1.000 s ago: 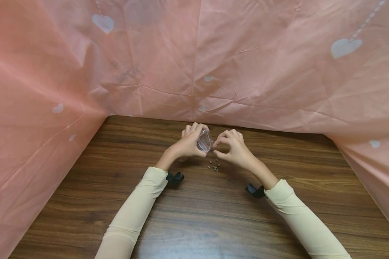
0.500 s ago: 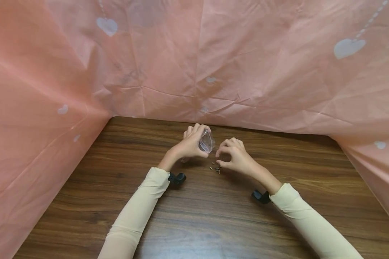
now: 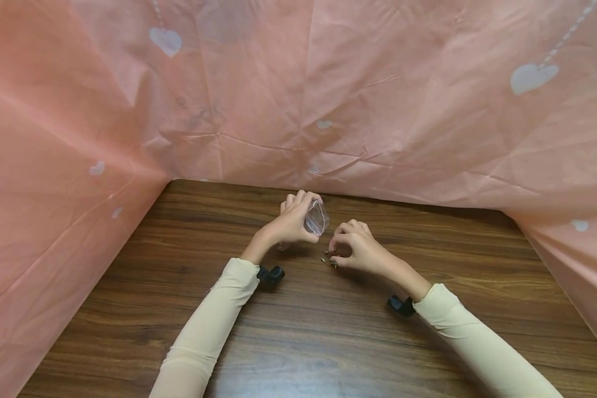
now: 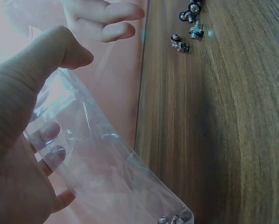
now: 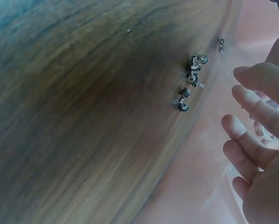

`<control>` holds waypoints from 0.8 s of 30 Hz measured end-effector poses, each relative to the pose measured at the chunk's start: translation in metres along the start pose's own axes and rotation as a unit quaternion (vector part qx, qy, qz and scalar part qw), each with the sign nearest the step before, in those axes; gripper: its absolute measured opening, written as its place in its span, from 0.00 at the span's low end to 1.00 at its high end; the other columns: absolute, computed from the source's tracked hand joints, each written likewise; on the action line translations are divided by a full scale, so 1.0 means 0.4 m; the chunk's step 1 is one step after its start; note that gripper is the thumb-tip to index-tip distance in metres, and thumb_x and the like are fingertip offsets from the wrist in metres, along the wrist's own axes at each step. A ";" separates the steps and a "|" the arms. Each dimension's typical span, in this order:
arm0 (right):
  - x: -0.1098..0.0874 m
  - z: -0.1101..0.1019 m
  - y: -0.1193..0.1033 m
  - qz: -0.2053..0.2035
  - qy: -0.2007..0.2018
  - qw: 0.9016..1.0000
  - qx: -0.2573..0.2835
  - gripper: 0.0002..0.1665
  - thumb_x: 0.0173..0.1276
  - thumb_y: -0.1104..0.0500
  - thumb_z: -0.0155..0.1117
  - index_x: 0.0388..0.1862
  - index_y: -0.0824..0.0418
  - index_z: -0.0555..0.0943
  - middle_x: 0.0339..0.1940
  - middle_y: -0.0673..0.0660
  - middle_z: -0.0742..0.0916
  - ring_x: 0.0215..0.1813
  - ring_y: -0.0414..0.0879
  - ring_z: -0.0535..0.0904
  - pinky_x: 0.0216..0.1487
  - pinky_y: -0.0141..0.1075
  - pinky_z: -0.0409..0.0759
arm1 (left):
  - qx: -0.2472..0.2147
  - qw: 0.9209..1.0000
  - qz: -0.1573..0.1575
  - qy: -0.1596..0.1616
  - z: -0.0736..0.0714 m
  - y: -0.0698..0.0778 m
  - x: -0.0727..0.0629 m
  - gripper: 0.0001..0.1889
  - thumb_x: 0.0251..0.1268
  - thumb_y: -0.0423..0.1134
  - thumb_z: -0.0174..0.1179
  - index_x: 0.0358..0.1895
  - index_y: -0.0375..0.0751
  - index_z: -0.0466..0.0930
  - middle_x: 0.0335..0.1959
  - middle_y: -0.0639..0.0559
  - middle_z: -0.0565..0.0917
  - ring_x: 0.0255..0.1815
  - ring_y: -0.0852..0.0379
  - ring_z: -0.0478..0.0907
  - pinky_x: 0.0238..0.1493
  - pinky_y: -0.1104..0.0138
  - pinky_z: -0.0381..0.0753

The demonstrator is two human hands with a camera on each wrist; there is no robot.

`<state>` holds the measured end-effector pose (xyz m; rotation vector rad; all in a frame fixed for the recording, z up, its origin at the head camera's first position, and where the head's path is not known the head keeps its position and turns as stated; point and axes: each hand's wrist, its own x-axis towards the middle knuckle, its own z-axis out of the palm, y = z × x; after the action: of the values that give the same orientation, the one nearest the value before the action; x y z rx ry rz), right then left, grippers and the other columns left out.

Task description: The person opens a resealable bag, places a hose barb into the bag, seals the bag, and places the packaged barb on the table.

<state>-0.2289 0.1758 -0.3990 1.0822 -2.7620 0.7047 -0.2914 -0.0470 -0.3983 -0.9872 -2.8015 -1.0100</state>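
Observation:
My left hand [image 3: 291, 224] grips a clear plastic zip bag [image 3: 317, 218] whose mouth is spread toward the right. In the left wrist view a few small metal pieces [image 4: 174, 219] lie in the bag's bottom corner. Several small metal fittings [image 5: 192, 77] with dark rings lie loose on the table between the two hands. My right hand [image 3: 359, 247] hovers right at these fittings, its thumb and bent fingers apart. Nothing shows between its fingertips in the right wrist view, where the bag is partly hidden behind the fingers.
The brown wood-grain table [image 3: 298, 331] ends at the back against a pink cloth [image 3: 258, 110] with pale hearts, which also hangs along the left and right sides. A dark camera mount sits on each wrist, the left camera [image 3: 271, 275] and the right camera [image 3: 400, 305].
My right hand has moved away from the bag's mouth, down and nearer to me, to the loose fittings. The left hand keeps holding the bag in almost the same place.

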 end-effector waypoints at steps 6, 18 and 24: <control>-0.006 0.005 0.000 0.000 -0.012 1.000 -0.007 0.08 0.56 0.61 0.78 0.33 0.56 0.86 0.40 0.53 0.84 0.44 0.47 0.70 0.57 0.54 0.63 | 0.005 1.000 0.002 0.003 0.003 -0.004 0.001 0.44 0.41 0.39 0.79 0.64 0.49 0.62 0.57 0.43 0.69 0.59 0.43 0.60 0.64 0.48 0.59; -0.013 0.006 0.002 0.007 -0.048 0.999 -0.020 0.09 0.54 0.63 0.78 0.33 0.55 0.86 0.41 0.53 0.84 0.47 0.49 0.71 0.63 0.58 0.63 | 0.007 1.000 0.008 0.007 0.004 -0.007 0.000 0.44 0.41 0.39 0.79 0.64 0.49 0.62 0.54 0.44 0.68 0.57 0.43 0.59 0.61 0.49 0.60; -0.018 0.006 0.000 0.008 -0.061 0.998 -0.029 0.09 0.54 0.64 0.77 0.33 0.55 0.86 0.42 0.53 0.84 0.49 0.50 0.72 0.63 0.59 0.64 | 0.006 1.000 0.004 0.002 0.002 -0.006 0.001 0.44 0.41 0.40 0.79 0.64 0.49 0.61 0.55 0.44 0.68 0.58 0.43 0.59 0.62 0.49 0.59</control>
<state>-0.2233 0.1790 -0.4027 1.1300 -2.8762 0.5748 -0.2930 -0.0476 -0.4002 -0.9933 -2.7946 -0.9917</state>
